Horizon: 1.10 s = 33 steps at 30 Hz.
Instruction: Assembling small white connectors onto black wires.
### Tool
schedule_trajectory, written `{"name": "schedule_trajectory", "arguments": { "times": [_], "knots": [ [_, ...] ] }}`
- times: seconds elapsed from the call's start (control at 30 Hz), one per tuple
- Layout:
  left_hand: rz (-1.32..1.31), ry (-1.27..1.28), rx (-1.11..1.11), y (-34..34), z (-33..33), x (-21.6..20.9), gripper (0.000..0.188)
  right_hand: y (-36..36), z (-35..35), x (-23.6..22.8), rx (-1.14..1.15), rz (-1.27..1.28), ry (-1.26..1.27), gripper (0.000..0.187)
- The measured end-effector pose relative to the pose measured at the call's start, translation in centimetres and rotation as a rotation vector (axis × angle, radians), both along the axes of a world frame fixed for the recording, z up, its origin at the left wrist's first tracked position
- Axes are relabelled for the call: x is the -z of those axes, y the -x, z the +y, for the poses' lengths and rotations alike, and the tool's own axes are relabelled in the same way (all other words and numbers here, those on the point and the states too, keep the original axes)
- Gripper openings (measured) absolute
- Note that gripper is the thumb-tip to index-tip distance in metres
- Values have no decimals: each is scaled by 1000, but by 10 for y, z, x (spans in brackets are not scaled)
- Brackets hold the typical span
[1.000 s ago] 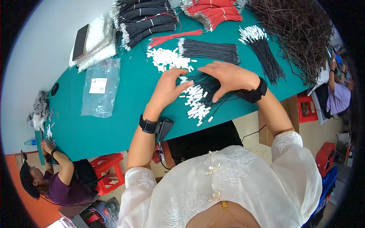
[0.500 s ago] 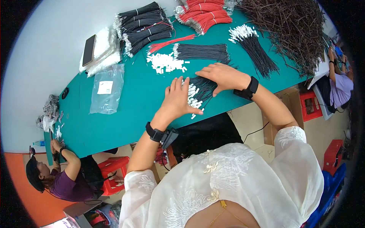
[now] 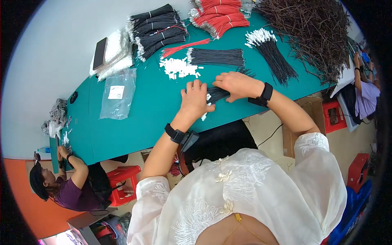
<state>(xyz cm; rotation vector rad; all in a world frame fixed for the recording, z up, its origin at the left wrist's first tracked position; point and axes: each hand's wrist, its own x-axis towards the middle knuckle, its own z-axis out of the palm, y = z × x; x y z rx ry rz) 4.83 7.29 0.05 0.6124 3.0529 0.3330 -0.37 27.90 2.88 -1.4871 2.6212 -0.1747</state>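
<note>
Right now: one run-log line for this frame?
left hand: flat on black wire bundle | right hand: on same bundle | surface: teal table

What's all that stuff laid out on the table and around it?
Table: one, teal, centre.
Black wire bundles: several, far side; one mid-table; one under the hands.
Red wires: a heap, far edge.
Dark loose wires: big pile, far right.
White connectors: a scatter, mid-table.
Clear bags: a few, left.
Phone: one, black, on a bag.
Red stools: several, on the floor.
Co-workers: two, left end and right end.
Left hand, right hand: on the near bundle, each wrist with a black band.
</note>
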Motion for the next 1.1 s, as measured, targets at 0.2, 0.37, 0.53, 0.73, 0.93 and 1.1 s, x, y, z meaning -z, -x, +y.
{"name": "schedule_trajectory", "arguments": {
  "times": [0.2, 0.37, 0.53, 0.73, 0.93, 1.1],
  "knots": [
    [52, -19, 64, 9, -3, 5, 50, 0, -3, 14, 43, 35, 118, 34],
    [142, -42, 130, 13, 1, 11, 28, 0, -10, 18, 87, 7, 65, 29],
    [165, -56, 147, 11, 3, 11, 17, -6, -17, 23, 81, 113, 90, 20],
    [181, -86, 136, 9, 0, 12, 17, -9, -14, 20, 110, 114, 213, 18],
    [215, -139, 138, 11, -2, 10, 18, -2, -20, 23, 62, 98, 134, 13],
    [203, -165, 168, 10, -6, 1, 18, 5, -22, 25, -8, 104, 49, 11]
  ]
}}
